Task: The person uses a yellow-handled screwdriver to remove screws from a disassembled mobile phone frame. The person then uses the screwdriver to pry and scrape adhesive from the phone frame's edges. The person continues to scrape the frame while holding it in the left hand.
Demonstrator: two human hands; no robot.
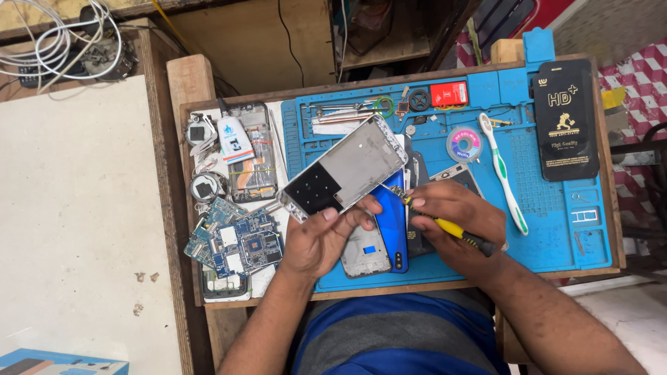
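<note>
Head view, looking straight down: the left hand (321, 239) pinches the near edge of a silver phone frame (345, 170), thumb on top and fingers curled beneath, so the frame tilts up and away from the hand above the blue repair mat (549, 229). The right hand (455, 219) is closed around a yellow-and-black screwdriver (445, 226); its tip meets the frame's lower right edge, just beyond the right fingertips (417, 205). Under both hands lie a blue phone back cover (391, 229) and another grey frame (365, 255). Left of the mat sit 2 blue circuit boards (240, 243) and a white glue bottle (233, 135). A green-and-white toothbrush (501, 170) and a black screen-protector packet (565, 119) rest to the right, well apart from the hands.
</note>
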